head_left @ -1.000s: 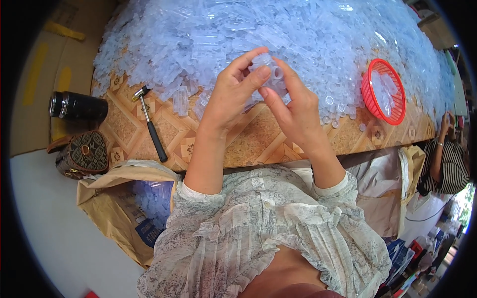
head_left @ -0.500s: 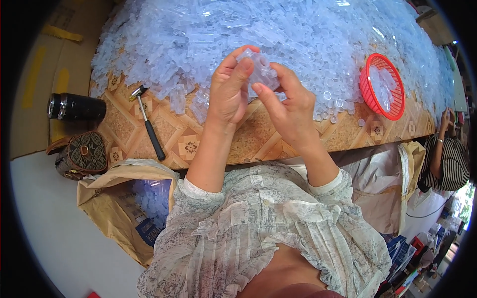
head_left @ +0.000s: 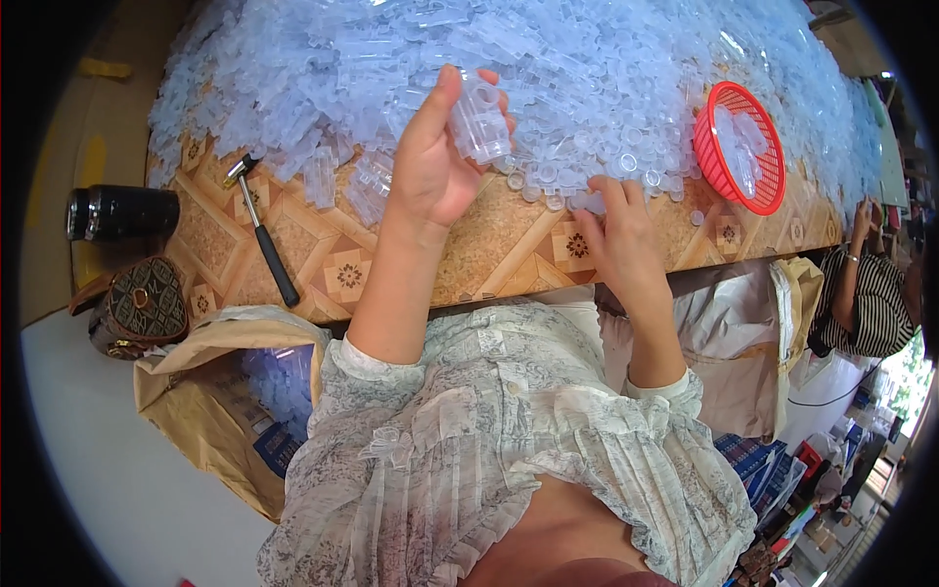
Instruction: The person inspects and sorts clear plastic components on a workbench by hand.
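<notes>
My left hand [head_left: 427, 171] is raised over the table with its fingers wrapped around a clear plastic moulded piece [head_left: 478, 122], which has a round opening near its top. Lower and to the right, my right hand [head_left: 626, 240] is at the near edge of the pile, thumb and fingers curled about a small clear plastic piece [head_left: 586, 202]. Small clear round caps [head_left: 550, 183] lie just beyond those fingertips. A large heap of clear, bluish plastic parts [head_left: 391, 88] covers the far part of the table.
A red plastic basket [head_left: 702, 161] holding clear pieces stands at right. At left are a hammer [head_left: 266, 240], a black flask [head_left: 122, 212] and a patterned pouch [head_left: 139, 308]. Open sacks [head_left: 201, 386] hang below the patterned tabletop [head_left: 489, 259]. Another person [head_left: 866, 303] sits far right.
My hands have parted. The left keeps the clear moulded piece, now turned more upright. My right hand has let go of it and moved down and right to the pile's edge.
</notes>
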Demonstrator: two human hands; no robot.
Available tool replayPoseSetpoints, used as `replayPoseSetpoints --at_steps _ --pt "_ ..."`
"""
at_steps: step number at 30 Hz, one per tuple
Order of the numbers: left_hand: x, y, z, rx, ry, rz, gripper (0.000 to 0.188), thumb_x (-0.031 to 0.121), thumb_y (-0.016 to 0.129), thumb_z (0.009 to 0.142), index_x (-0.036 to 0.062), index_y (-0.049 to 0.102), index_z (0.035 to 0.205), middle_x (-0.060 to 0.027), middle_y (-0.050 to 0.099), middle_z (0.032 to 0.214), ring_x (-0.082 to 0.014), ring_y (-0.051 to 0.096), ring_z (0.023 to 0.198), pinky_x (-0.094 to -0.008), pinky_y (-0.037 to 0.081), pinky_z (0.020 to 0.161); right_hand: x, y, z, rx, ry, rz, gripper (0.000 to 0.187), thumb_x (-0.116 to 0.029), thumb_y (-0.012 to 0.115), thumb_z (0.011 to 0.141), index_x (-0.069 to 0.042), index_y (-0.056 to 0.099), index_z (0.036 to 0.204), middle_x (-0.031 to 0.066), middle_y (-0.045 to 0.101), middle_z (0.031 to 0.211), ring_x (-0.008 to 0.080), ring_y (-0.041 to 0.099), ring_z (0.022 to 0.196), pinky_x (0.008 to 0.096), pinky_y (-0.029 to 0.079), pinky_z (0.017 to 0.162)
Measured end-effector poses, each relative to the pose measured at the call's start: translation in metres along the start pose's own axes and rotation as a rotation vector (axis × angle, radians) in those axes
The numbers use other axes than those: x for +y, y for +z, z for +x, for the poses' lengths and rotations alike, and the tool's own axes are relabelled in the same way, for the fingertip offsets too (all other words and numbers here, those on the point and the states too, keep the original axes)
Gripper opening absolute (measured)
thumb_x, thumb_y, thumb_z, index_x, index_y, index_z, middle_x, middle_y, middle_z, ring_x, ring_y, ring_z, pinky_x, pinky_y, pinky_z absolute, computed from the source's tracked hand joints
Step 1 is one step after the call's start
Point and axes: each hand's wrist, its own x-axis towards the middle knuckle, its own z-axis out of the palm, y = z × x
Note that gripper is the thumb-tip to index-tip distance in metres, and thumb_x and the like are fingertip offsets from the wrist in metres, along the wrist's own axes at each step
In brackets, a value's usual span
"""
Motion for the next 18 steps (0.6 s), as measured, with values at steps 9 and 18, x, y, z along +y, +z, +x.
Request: replayPoseSetpoints --at_steps 9,18 --pt "-0.007 0.008 -0.002 0.077 -0.032 0.044 0.052 0.055 0.045 0.093 0.0041 0.056 0.098 -0.0054 0.056 0.077 -0.0152 0.054 0.064 -0.0263 0.047 0.055 -0.005 0.003 0.025 0.176 0.15 0.42 0.021 -0.005 0.059 0.089 -0.004 0.064 0.109 0.009 0.056 0.093 0.0149 0.06 0.073 0.0261 0.051 0.057" --pt "-0.021 0.02 -0.001 0.2 0.197 0.397 0.047 0.049 0.045 0.096 0.0037 0.056 0.098 -0.0048 0.059 0.08 -0.012 0.057 0.066 -0.0261 0.048 0.059 -0.067 0.016 0.069 0.345 -0.147 0.717 0.023 -0.004 0.067 0.084 -0.005 0.069 0.107 0.0028 0.063 0.087 0.0076 0.056 0.073 0.0213 0.046 0.062"
